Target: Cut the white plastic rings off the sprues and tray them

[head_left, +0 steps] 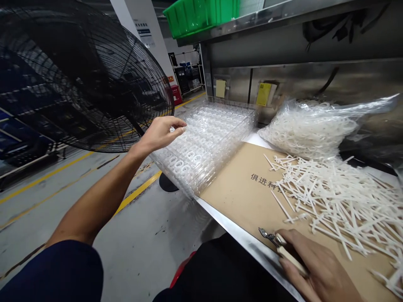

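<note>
My left hand (162,134) hangs open, fingers lightly curled, at the near corner of a stack of clear plastic trays (214,140) filled with white plastic rings. I cannot tell whether the fingers touch the stack. My right hand (311,268) grips small side cutters (277,247) with cream handles, their metal jaws pointing left over a brown cardboard sheet (239,188). A loose pile of white plastic sprue pieces (333,205) lies on the cardboard, just beyond the cutters. Behind it sits a clear bag of white plastic rings (305,130).
A large black wire-guarded fan (85,75) stands to the left of the trays. The steel table edge (248,239) runs beside the grey floor (147,235), which has yellow lines. A green crate (201,14) rests on a steel shelf overhead.
</note>
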Demonstrator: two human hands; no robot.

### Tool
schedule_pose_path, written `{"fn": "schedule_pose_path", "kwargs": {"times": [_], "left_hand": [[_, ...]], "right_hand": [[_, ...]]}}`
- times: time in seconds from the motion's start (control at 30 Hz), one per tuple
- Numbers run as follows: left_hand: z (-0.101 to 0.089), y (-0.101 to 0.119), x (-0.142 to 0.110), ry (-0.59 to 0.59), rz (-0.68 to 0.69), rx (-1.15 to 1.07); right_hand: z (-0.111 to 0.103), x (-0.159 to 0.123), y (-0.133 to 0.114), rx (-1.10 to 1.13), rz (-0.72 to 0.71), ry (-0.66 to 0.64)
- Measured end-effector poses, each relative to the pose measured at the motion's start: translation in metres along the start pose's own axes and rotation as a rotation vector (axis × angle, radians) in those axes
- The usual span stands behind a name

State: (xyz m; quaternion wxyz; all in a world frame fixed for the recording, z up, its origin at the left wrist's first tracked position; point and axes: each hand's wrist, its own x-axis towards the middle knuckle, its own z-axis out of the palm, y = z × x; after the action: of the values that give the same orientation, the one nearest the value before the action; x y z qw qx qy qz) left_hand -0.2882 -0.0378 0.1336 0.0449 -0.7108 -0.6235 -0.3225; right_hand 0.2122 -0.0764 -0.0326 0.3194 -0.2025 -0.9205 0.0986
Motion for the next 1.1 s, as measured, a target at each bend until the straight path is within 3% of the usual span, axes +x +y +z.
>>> {"fn": "schedule_pose_path", "kwargs": {"times": [0.1, 0.2, 0.3, 0.43, 0.5, 0.57, 0.67, 0.8, 1.0, 1.1], "left_hand": [[0.007, 0.066, -0.031, 0.044, 0.134, 0.019], [0.038, 0.124, -0.06, -0.055, 0.257, -0.082], [0.095, 0.162, -0.07, -0.27, 0.292, -0.277], [0.182, 0.204, -0.052, -0.481, 0.336, -0.437], [0.214, 0.223, -0.041, -0.562, 0.347, -0.402], [0.234, 0.24, -0.034, -0.631, 0.349, -0.333], [0.242, 0.253, -0.032, -0.665, 0.337, -0.297], [0.231, 0.244, -0.031, -0.583, 0.245, -0.494], [0.214, 0.213, -0.043, -0.566, -0.306, -1.125], [0.212, 0.205, -0.054, -0.547, -0.436, -1.254]], "right_hand": [[-0.002, 0.005, -0.007, 0.038, -0.005, -0.011], [-0.003, 0.011, -0.011, 0.103, 0.018, -0.091], [-0.002, 0.014, -0.011, 0.105, 0.038, -0.11], [0.001, 0.012, -0.014, 0.089, 0.011, -0.115], [0.002, 0.011, -0.016, 0.085, -0.013, -0.116], [0.002, 0.01, -0.016, 0.059, -0.025, -0.123], [0.002, 0.009, -0.015, 0.017, -0.02, -0.138], [0.002, 0.008, -0.015, 0.001, 0.019, -0.161], [0.001, 0.009, -0.014, 0.128, 0.101, -0.11], [-0.002, 0.011, -0.01, 0.27, 0.191, 0.006]]}}
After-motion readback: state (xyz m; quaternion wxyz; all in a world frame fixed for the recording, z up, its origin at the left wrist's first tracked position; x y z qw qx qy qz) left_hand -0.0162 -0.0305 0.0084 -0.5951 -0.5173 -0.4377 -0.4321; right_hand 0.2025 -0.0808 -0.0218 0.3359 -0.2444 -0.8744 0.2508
